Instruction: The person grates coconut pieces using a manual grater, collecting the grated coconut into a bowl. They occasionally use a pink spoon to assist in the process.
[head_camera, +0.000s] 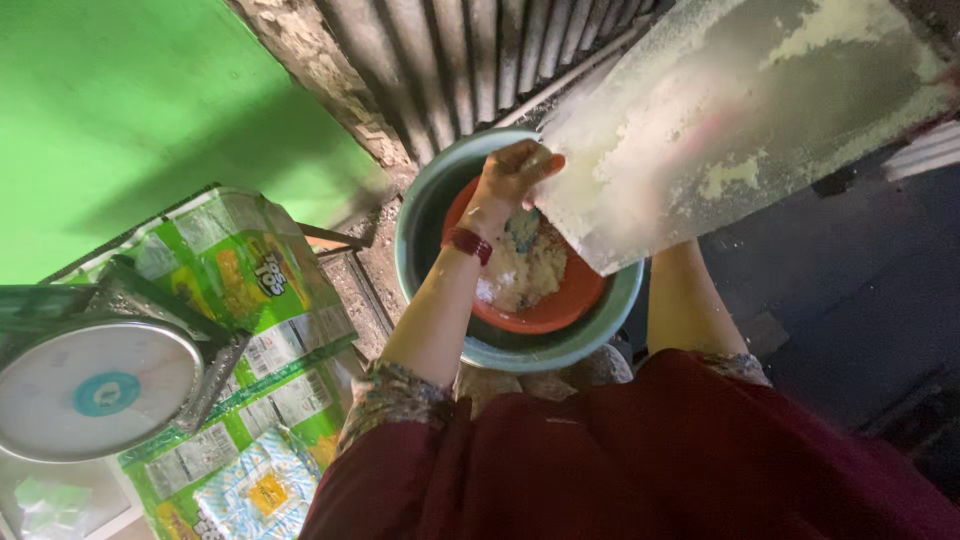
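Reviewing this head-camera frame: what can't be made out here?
- Right hand: hidden behind the tilted, paste-smeared board; only the forearm shows, so its grip cannot be told.
- Tool in the left hand: mostly covered by the fingers and the board's edge; its kind is unclear.
- Orange bowl: its far side is hidden by the board.
- Weighing scale: dial too blurred to read.

The flat pale board (740, 120) looks rough and matt, crusted with dry yellowish paste. The round orange plastic bowl (560, 310) sits smooth and glossy inside a teal plastic basin (440, 190). The green printed sacks (250, 270) are shiny woven plastic; the corrugated wall (480, 60) is dull metal.
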